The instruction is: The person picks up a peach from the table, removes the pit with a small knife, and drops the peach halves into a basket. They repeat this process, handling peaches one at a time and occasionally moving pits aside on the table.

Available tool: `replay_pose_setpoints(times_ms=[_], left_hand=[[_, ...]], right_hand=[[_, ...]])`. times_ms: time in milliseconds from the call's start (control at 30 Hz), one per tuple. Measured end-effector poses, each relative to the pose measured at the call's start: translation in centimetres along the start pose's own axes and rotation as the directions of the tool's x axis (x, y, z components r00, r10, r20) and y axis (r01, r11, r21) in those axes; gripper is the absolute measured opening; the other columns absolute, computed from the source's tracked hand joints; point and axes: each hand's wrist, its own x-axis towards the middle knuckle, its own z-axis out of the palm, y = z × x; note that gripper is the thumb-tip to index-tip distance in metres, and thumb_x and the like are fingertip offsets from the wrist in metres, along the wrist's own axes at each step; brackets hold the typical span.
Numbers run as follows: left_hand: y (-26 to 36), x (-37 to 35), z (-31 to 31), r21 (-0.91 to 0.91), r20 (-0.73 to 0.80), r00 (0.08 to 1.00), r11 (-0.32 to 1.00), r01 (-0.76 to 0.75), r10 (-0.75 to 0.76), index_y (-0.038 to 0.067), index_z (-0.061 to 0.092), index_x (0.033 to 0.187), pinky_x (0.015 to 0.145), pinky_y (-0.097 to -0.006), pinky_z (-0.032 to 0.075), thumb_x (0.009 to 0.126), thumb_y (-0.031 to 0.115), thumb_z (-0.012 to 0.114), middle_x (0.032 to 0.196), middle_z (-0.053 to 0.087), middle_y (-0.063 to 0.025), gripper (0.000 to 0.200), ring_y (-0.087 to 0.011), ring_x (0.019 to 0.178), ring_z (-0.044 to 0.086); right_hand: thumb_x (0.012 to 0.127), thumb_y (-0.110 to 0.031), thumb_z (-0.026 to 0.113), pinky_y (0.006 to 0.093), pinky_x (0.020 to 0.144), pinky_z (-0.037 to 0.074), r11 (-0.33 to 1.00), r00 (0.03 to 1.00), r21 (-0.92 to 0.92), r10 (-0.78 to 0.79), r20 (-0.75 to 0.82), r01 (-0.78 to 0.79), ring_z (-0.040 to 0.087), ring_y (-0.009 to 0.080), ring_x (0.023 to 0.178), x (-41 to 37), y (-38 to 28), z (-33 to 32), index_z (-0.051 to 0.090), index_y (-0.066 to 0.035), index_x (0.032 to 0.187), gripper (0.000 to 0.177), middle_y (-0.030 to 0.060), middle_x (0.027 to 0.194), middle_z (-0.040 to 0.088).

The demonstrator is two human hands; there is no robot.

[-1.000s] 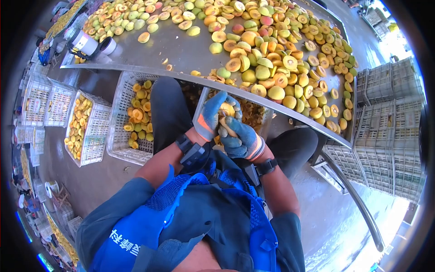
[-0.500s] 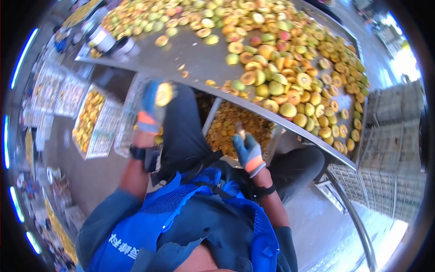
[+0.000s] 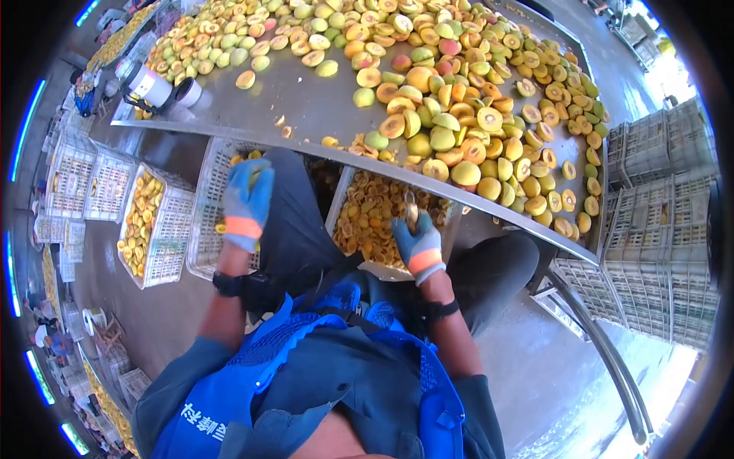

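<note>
Left hand (image 3: 247, 200): gloved, over white crate (image 3: 200, 233) by my left knee. Grip slack, fingers spread, nothing seen in it.
Right hand (image 3: 417, 246): grip closed on short tool (image 3: 410, 208), knife by look of it, too small to be sure. Held above bin (image 3: 342, 203) under counter edge.
No fruit in either hand.
Done: bin well filled with fruit halves (image 3: 375, 220); crate carries more.
Left: counter (image 3: 306, 88) loaded with big pile of fruit (image 3: 459, 122), whole and cut mixed.
Judgement: work part through, bulk outstanding.
</note>
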Motion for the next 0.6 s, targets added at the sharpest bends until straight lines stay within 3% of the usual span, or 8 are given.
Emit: replay_pose_setpoints(times_ms=[33, 167, 233, 300, 400, 467, 533, 600], left_hand=[[0.3, 0.8, -1.3, 0.274, -0.088, 0.985, 0.954, -0.12, 0.149, 0.004, 0.07, 0.103, 0.086, -0.0384, 0.053, 0.09, 0.01, 0.07, 0.101, 0.068, -0.0153, 0.014, -0.031, 0.096, 0.066], [2.8, 5.3, 1.4, 0.039, -0.113, 0.979, 0.985, -0.166, 0.17, 0.005, 0.07, 0.102, 0.082, -0.0417, 0.054, 0.089, 0.013, 0.071, 0.098, 0.069, -0.016, 0.016, -0.0343, 0.092, 0.068], [3.1, 7.7, 6.8, -0.051, 0.083, 0.971, 0.974, -0.222, 0.226, 0.005, 0.069, 0.106, 0.082, -0.0395, 0.055, 0.092, 0.015, 0.07, 0.1, 0.07, -0.0153, 0.018, -0.0322, 0.091, 0.069], [5.5, 9.3, 12.9, -0.205, 0.237, 0.961, 0.974, -0.092, 0.14, 0.004, 0.07, 0.11, 0.087, -0.0427, 0.054, 0.091, 0.025, 0.072, 0.107, 0.071, -0.0179, 0.027, -0.0363, 0.097, 0.068], [7.0, 11.3, 20.2, 0.103, 0.486, 0.873, 0.99, -0.098, 0.036, 0.003, 0.068, 0.12, 0.098, -0.0471, 0.05, 0.091, 0.044, 0.069, 0.119, 0.069, -0.0206, 0.05, -0.0394, 0.113, 0.064], [8.9, 11.6, 21.8, 0.248, 0.576, 0.803, 0.969, 0.006, -0.152, 0.004, 0.065, 0.123, 0.097, -0.0473, 0.05, 0.089, 0.04, 0.071, 0.121, 0.068, -0.0216, 0.05, -0.0409, 0.114, 0.063], [9.6, 11.0, 21.8, 0.168, 0.554, 0.823, 0.985, 0.039, -0.127, 0.004, 0.062, 0.123, 0.096, -0.047, 0.051, 0.087, 0.035, 0.074, 0.12, 0.068, -0.0215, 0.049, -0.0412, 0.112, 0.063], [9.2, 9.9, 21.6, 0.048, 0.518, 0.852, 0.997, 0.064, -0.079, 0.005, 0.06, 0.123, 0.095, -0.0464, 0.051, 0.085, 0.03, 0.077, 0.119, 0.068, -0.0213, 0.049, -0.0412, 0.111, 0.064]], right_hand=[[0.088, -0.027, 0.077, 0.0425, 0.069, 0.053, 0.999, 0.999, 0.011, 0.047, 0.014, -0.047, 0.068, 0.0379, 0.074, -0.3, 1.0, 0.1, 0.061, -0.002, 0.102, 0.033, 0.0235, 0.084, 0.07], [0.092, -0.022, 0.073, 0.0362, 0.065, 0.051, 0.975, 0.992, 0.2, 0.077, 0.103, -0.096, 0.057, 0.0175, 0.067, -1.3, 2.2, 1.3, 0.061, -0.001, 0.102, 0.026, 0.0125, 0.077, 0.065], [0.092, -0.02, 0.073, 0.0347, 0.065, 0.05, 0.967, 0.993, 0.253, 0.009, 0.119, -0.039, 0.055, 0.0148, 0.068, -1.2, 0.6, 1.3, 0.061, -0.001, 0.102, 0.025, 0.0107, 0.076, 0.064], [0.092, -0.019, 0.073, 0.0357, 0.066, 0.051, 0.98, 0.989, 0.194, 0.002, 0.151, -0.032, 0.057, 0.0168, 0.069, -1.3, -0.8, 0.6, 0.061, -0.002, 0.104, 0.024, 0.0142, 0.079, 0.066], [0.092, -0.02, 0.072, 0.0379, 0.068, 0.052, 0.995, 0.993, 0.104, -0.01, 0.114, -0.002, 0.064, 0.0228, 0.071, -1.7, -1.1, -0.5, 0.061, -0.001, 0.104, 0.025, 0.0187, 0.082, 0.068], [0.092, -0.02, 0.072, 0.0392, 0.069, 0.052, 0.998, 0.997, 0.063, 0.005, 0.078, -0.01, 0.066, 0.0266, 0.073, -1.7, -1.1, -1.5, 0.061, -0.001, 0.104, 0.025, 0.0207, 0.083, 0.069], [0.092, -0.02, 0.072, 0.0402, 0.07, 0.052, 0.997, 0.998, 0.066, 0.037, 0.053, -0.041, 0.068, 0.03, 0.074, -1.9, -0.2, -1.8, 0.061, -0.001, 0.103, 0.025, 0.0219, 0.085, 0.07], [0.092, -0.018, 0.072, 0.0378, 0.066, 0.051, 0.986, 0.999, 0.163, 0.043, 0.027, -0.047, 0.064, 0.0237, 0.07, -1.7, 0.7, -1.3, 0.061, -0.001, 0.102, 0.023, 0.0179, 0.08, 0.068]])
